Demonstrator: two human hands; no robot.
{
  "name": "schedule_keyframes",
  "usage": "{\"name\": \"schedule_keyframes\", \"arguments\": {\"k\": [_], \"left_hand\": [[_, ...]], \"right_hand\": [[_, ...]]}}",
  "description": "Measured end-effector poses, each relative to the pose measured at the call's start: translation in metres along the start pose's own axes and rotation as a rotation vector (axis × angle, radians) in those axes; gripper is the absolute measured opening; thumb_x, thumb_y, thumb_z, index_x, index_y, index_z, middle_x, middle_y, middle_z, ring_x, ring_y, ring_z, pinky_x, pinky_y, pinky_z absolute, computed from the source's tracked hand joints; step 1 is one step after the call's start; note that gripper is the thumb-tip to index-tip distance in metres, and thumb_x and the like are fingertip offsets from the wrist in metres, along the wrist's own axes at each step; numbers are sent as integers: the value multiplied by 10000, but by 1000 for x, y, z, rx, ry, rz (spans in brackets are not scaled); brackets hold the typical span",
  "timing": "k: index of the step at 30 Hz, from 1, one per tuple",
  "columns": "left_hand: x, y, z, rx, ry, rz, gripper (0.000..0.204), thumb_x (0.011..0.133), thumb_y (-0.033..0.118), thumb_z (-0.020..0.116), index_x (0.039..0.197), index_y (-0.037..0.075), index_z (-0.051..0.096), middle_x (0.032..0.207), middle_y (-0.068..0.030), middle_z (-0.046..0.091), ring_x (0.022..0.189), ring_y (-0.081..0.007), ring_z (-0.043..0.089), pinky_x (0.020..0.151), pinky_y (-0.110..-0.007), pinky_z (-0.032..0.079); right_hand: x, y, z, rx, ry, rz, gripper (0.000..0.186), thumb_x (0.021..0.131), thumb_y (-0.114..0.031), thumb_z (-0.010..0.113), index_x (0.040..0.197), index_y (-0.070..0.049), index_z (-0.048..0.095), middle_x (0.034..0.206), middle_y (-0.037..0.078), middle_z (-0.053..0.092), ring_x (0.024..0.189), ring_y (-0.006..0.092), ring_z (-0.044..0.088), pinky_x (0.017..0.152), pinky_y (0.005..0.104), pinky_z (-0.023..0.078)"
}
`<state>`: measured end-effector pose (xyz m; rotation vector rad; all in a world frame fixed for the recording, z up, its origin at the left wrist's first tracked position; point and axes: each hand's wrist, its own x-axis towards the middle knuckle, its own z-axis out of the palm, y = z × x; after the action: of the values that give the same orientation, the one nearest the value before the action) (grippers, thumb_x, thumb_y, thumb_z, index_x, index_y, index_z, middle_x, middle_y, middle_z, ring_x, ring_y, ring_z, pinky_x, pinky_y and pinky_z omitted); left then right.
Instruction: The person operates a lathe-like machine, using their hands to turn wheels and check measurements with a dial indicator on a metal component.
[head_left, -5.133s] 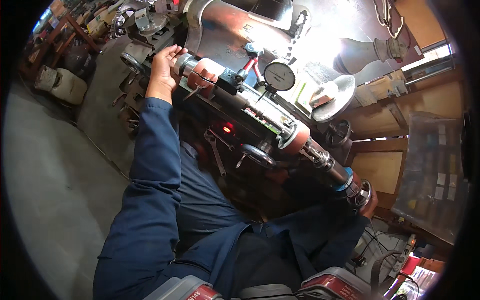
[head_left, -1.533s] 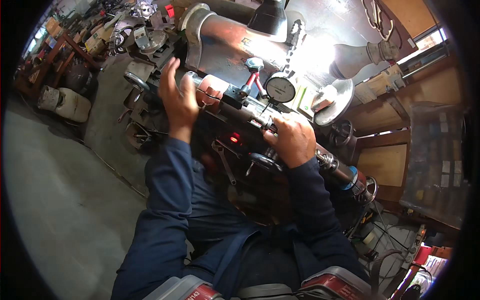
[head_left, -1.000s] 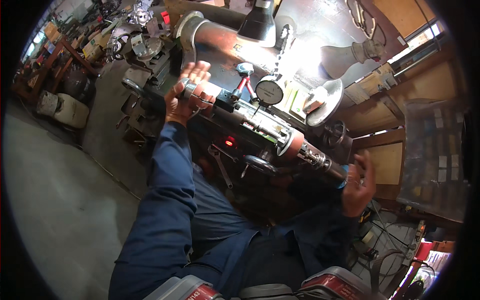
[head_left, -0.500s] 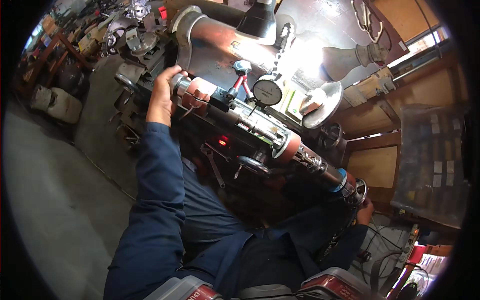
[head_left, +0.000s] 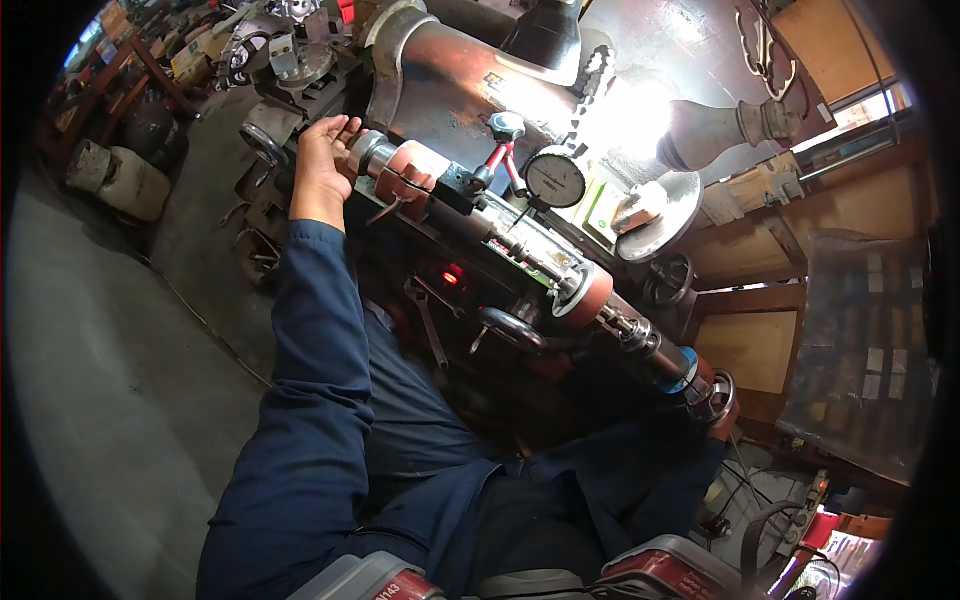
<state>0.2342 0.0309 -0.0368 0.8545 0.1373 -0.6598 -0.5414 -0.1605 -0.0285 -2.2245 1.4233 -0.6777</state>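
A small bench machine with red end blocks (head_left: pixel 590 297) runs diagonally in front of me, with a slim metal shaft (head_left: pixel 520 248) along its middle. My left hand (head_left: pixel 322 170) is beside the round metal knob (head_left: pixel 372 152) at its left end. The fingers are loosely bent and apart, not wrapped round the knob; fingertip contact is unclear. At the far right end, my right hand (head_left: pixel 722 424) grips the rim of a small handwheel (head_left: pixel 722 390), its fingers partly hidden. Above the shaft, a round dial gauge (head_left: pixel 555 178) sits by a red jointed arm (head_left: pixel 498 165).
Below the machine are a spoked handwheel (head_left: pixel 513 328) and a hanging wrench (head_left: pixel 430 325). Behind it stand a bright work lamp (head_left: pixel 545 40), a grey lamp shade (head_left: pixel 715 130) and a metal dish (head_left: pixel 665 215). A white jug (head_left: pixel 118 180) is on the floor at left.
My left hand has loosened from the knob, its fingers straightening away from it. My right hand has shifted on the handwheel's rim. The whole view has moved slightly.
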Motion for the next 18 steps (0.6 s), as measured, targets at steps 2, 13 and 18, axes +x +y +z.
{"name": "schedule_keyframes", "arguments": {"k": [2,13,18], "left_hand": [[-3,1,0,-27,23,24,160,858,117,619,970,27,546,947,-91,602,903,-220,623,826,-369,563],[6,2,-5,71,-61,-13,206,899,179,594,1010,8,567,1000,-128,641,962,-261,631,907,-400,524],[4,-2,1,131,-153,-44,255,914,249,610,1015,17,584,996,-144,674,940,-278,657,873,-397,532]], "right_hand": [[-5,5,3,-66,-29,10,279,960,-186,581,1140,2,680,1059,114,707,979,215,666,840,348,516],[-47,-26,-17,-180,-172,356,339,976,-256,602,1171,10,677,1089,95,713,1011,194,649,878,350,494],[-56,-33,-49,58,-193,264,364,969,-295,654,1133,31,670,1052,101,712,984,204,642,869,352,476]]}}
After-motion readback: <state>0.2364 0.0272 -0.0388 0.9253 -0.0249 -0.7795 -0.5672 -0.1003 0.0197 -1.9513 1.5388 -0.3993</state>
